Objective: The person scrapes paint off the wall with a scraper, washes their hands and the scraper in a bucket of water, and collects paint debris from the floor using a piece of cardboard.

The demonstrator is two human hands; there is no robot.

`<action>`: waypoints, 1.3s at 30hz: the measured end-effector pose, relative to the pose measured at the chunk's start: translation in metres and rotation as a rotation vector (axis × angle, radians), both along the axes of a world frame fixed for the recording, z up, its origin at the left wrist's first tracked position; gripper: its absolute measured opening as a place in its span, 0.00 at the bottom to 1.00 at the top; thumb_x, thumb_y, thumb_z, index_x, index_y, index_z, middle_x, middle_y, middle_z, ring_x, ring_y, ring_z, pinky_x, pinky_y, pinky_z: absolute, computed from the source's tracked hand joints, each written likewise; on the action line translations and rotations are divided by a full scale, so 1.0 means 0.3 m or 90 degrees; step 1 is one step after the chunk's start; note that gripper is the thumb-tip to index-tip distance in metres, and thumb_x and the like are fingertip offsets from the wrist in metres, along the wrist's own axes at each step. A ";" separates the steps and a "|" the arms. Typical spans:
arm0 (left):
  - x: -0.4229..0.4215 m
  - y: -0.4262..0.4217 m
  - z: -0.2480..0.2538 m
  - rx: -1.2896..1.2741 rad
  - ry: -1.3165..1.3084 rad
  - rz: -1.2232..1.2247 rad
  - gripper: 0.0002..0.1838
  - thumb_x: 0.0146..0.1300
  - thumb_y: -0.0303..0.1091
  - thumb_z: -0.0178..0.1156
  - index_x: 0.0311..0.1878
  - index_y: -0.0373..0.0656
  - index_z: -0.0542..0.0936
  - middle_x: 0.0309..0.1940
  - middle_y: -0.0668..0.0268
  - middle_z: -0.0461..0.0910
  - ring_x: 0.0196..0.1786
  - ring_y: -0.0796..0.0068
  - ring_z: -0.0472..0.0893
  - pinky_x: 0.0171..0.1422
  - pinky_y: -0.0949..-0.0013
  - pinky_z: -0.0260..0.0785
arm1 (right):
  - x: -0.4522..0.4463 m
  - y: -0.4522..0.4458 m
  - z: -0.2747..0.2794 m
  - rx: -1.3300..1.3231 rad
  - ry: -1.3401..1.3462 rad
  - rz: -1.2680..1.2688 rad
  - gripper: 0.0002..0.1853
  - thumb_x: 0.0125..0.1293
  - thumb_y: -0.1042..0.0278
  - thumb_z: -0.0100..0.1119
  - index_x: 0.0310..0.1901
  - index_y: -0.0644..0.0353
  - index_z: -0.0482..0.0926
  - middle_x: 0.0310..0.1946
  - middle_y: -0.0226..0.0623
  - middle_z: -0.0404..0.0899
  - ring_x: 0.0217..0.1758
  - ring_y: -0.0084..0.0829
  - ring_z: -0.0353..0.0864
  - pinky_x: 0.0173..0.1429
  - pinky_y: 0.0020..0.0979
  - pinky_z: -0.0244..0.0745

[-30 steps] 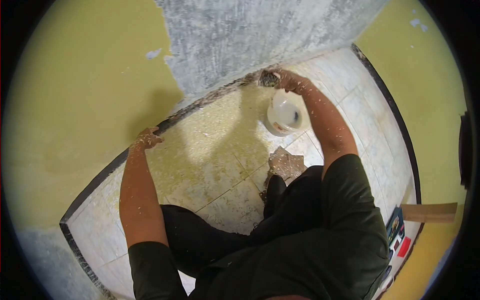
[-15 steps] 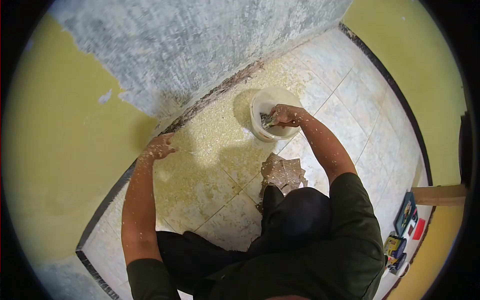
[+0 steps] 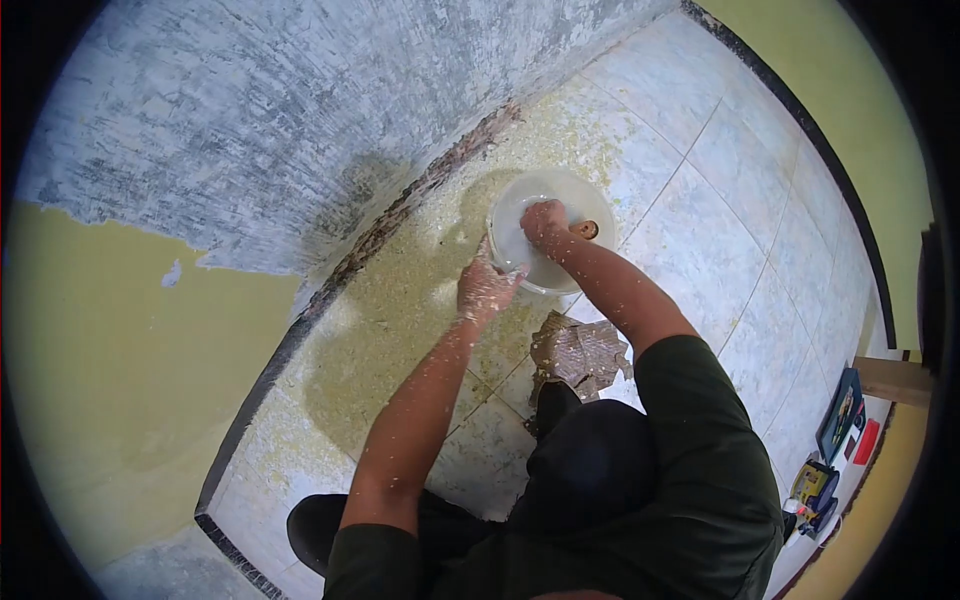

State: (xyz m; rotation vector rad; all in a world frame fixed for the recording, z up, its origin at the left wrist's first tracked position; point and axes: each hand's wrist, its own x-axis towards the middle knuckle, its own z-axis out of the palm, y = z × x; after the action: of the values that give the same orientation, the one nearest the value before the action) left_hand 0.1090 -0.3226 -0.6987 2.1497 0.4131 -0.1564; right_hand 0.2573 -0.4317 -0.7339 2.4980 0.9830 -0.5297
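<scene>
A white plastic bucket [image 3: 497, 235] with pale liquid in it stands on the speckled floor. My left hand [image 3: 487, 287] grips its near-left rim, the thumb over the edge; flakes cling to the skin. My right hand [image 3: 545, 222] is down inside the bucket, fingers closed. By the right wrist, the round end of a wooden handle [image 3: 585, 229] sticks out, seemingly of the tool in that hand; its working end is hidden. A torn piece of brown cardboard [image 3: 578, 352] lies on the floor beside the bucket, close to my knee.
A scraped grey wall [image 3: 300, 120] rises on the left, with yellow-green paint [image 3: 150, 340] beside it. Paint flakes [image 3: 390, 340] cover the tiles along its base. At far right, a dark-blue box [image 3: 840, 412] and a yellow-labelled item [image 3: 812, 485] lie near a wooden leg [image 3: 890, 380].
My left hand has moved from the base of the wall to the bucket's rim and taken hold. My right hand has shifted left inside the bucket, and the wooden handle end now shows.
</scene>
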 end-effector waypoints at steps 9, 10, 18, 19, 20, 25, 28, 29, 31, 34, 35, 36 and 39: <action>-0.016 -0.057 -0.056 -0.144 0.012 0.171 0.33 0.53 0.28 0.66 0.64 0.43 0.68 0.41 0.51 0.83 0.45 0.53 0.83 0.52 0.57 0.73 | -0.001 -0.038 -0.035 0.179 0.067 -0.083 0.11 0.59 0.65 0.57 0.40 0.57 0.85 0.42 0.47 0.85 0.47 0.43 0.86 0.54 0.43 0.79; -0.030 -0.060 -0.031 -0.140 0.020 0.183 0.33 0.52 0.30 0.67 0.63 0.44 0.70 0.44 0.50 0.83 0.51 0.49 0.81 0.59 0.54 0.71 | -0.011 -0.059 -0.028 0.226 0.048 -0.113 0.11 0.58 0.64 0.58 0.38 0.58 0.86 0.42 0.49 0.84 0.48 0.45 0.85 0.55 0.44 0.79; -0.181 0.017 -0.034 -0.163 0.038 0.186 0.31 0.51 0.30 0.67 0.61 0.41 0.72 0.45 0.49 0.83 0.50 0.49 0.82 0.57 0.53 0.73 | -0.106 -0.072 0.075 0.107 0.246 0.039 0.14 0.56 0.65 0.58 0.41 0.60 0.86 0.40 0.48 0.85 0.48 0.44 0.85 0.53 0.41 0.80; -0.193 0.027 -0.035 -0.150 0.047 0.190 0.31 0.51 0.30 0.67 0.62 0.41 0.72 0.45 0.49 0.82 0.50 0.49 0.82 0.57 0.53 0.72 | -0.142 -0.049 0.128 0.120 0.213 -0.131 0.14 0.56 0.66 0.58 0.42 0.61 0.85 0.39 0.47 0.85 0.48 0.44 0.85 0.53 0.42 0.80; -0.205 0.037 -0.037 -0.136 0.055 0.194 0.31 0.51 0.30 0.67 0.62 0.41 0.72 0.46 0.49 0.82 0.51 0.49 0.82 0.58 0.53 0.72 | -0.162 -0.054 0.168 0.117 0.214 -0.129 0.14 0.56 0.66 0.58 0.42 0.61 0.85 0.39 0.47 0.85 0.48 0.44 0.85 0.53 0.42 0.80; -0.217 0.057 0.015 -0.084 0.071 0.130 0.34 0.52 0.33 0.67 0.64 0.42 0.70 0.48 0.48 0.82 0.52 0.48 0.81 0.58 0.52 0.72 | -0.216 -0.132 0.330 0.453 0.143 -0.204 0.13 0.58 0.67 0.58 0.44 0.60 0.82 0.33 0.51 0.83 0.41 0.49 0.84 0.46 0.45 0.78; -0.217 0.068 0.043 -0.012 0.034 0.086 0.39 0.52 0.30 0.67 0.68 0.39 0.64 0.35 0.53 0.83 0.34 0.58 0.83 0.40 0.57 0.75 | -0.258 -0.174 0.421 0.597 0.207 -0.277 0.13 0.59 0.65 0.62 0.43 0.61 0.80 0.31 0.53 0.82 0.39 0.52 0.83 0.44 0.46 0.76; -0.212 0.069 0.069 0.024 0.027 0.077 0.41 0.52 0.30 0.68 0.70 0.37 0.61 0.33 0.54 0.83 0.30 0.61 0.84 0.36 0.58 0.76 | -0.275 -0.183 0.430 0.650 0.213 -0.291 0.11 0.59 0.67 0.63 0.42 0.62 0.79 0.29 0.51 0.81 0.35 0.49 0.82 0.41 0.44 0.74; -0.225 0.051 0.145 0.137 -0.041 0.086 0.47 0.49 0.33 0.72 0.71 0.38 0.59 0.45 0.52 0.79 0.46 0.57 0.82 0.49 0.56 0.74 | -0.318 -0.195 0.462 0.748 0.187 -0.304 0.10 0.60 0.69 0.64 0.39 0.63 0.77 0.26 0.48 0.81 0.30 0.44 0.82 0.38 0.40 0.73; -0.170 -0.009 0.241 0.172 -0.247 0.020 0.51 0.46 0.35 0.75 0.72 0.39 0.57 0.58 0.49 0.72 0.60 0.54 0.75 0.62 0.56 0.67 | -0.350 -0.194 0.547 0.843 0.197 -0.314 0.11 0.59 0.66 0.64 0.40 0.63 0.77 0.26 0.47 0.80 0.29 0.50 0.80 0.37 0.43 0.73; -0.166 -0.011 0.270 0.178 -0.341 -0.017 0.53 0.45 0.36 0.76 0.73 0.39 0.56 0.62 0.49 0.68 0.65 0.53 0.71 0.67 0.57 0.64 | -0.356 -0.197 0.575 0.843 0.187 -0.319 0.11 0.59 0.66 0.64 0.40 0.63 0.77 0.26 0.47 0.80 0.29 0.50 0.80 0.37 0.43 0.73; -0.158 -0.023 0.253 0.179 -0.345 -0.019 0.53 0.45 0.36 0.76 0.73 0.39 0.56 0.62 0.49 0.68 0.65 0.53 0.71 0.67 0.57 0.64 | -0.366 -0.188 0.591 0.878 0.196 -0.310 0.10 0.60 0.68 0.64 0.39 0.63 0.77 0.23 0.41 0.77 0.26 0.37 0.76 0.34 0.36 0.70; -0.108 -0.070 0.185 0.037 -0.272 -0.045 0.48 0.48 0.32 0.74 0.71 0.39 0.58 0.60 0.47 0.69 0.61 0.47 0.73 0.64 0.53 0.66 | -0.379 -0.166 0.584 0.992 0.246 -0.294 0.08 0.61 0.71 0.64 0.37 0.63 0.76 0.20 0.30 0.71 0.24 0.20 0.68 0.30 0.27 0.65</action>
State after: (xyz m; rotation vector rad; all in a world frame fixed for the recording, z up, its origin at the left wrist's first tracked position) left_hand 0.0766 -0.3435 -0.6432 2.1821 0.0944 0.2754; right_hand 0.1436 -0.4815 -0.5585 4.2032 1.1797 -0.4222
